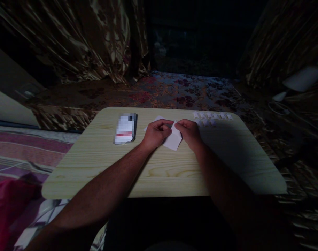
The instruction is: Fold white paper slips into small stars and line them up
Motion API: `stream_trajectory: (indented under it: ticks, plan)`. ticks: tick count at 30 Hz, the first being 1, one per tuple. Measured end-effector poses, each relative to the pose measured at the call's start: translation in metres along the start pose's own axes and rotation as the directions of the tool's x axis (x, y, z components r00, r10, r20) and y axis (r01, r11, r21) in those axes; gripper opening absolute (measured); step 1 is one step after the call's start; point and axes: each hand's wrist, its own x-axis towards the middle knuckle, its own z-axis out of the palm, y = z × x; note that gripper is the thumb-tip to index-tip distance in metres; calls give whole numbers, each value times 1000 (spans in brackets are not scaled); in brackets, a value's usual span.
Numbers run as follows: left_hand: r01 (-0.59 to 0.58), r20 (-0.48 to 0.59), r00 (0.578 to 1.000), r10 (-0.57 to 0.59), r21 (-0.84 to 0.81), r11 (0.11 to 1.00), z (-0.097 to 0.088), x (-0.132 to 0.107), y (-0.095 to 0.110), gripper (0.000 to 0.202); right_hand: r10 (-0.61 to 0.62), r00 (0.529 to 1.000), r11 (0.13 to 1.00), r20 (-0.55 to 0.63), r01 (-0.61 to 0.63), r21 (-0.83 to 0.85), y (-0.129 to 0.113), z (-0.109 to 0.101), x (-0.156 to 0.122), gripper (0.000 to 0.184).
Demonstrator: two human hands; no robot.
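A white sheet of paper [173, 139] lies partly folded near the middle of a small light wooden table [164, 174]. My left hand [156, 132] is closed on the paper's left side, fingers pinching its upper edge. My right hand [189, 131] is closed on the right side, pinching the same fold. Both hands meet over the paper and hide its top part.
A phone [125, 128] lies flat on the table left of my hands. Several small white folded paper pieces [211, 118] sit in rows at the table's far right corner. Patterned carpet [179, 89] and curtains lie beyond; striped bedding [23, 150] is at the left.
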Motion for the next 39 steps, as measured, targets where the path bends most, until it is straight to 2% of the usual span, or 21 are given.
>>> stream_trajectory:
  ticks: [20, 34, 39]
  plan:
    - [-18, 22, 1000, 15, 105, 994, 0, -2, 0, 33, 13, 997, 999, -75, -15, -29, -4, -1, 2, 18]
    - [-5, 70, 998, 2, 43, 999, 1, -3, 1, 33, -12, 997, 1000, -74, 14, 24, -3, -3, 2, 15]
    - [-6, 72, 997, 3, 34, 999, 2, -4, 3, 32, -6, 996, 1000, -86, 6, -4, -4, -3, 2, 14]
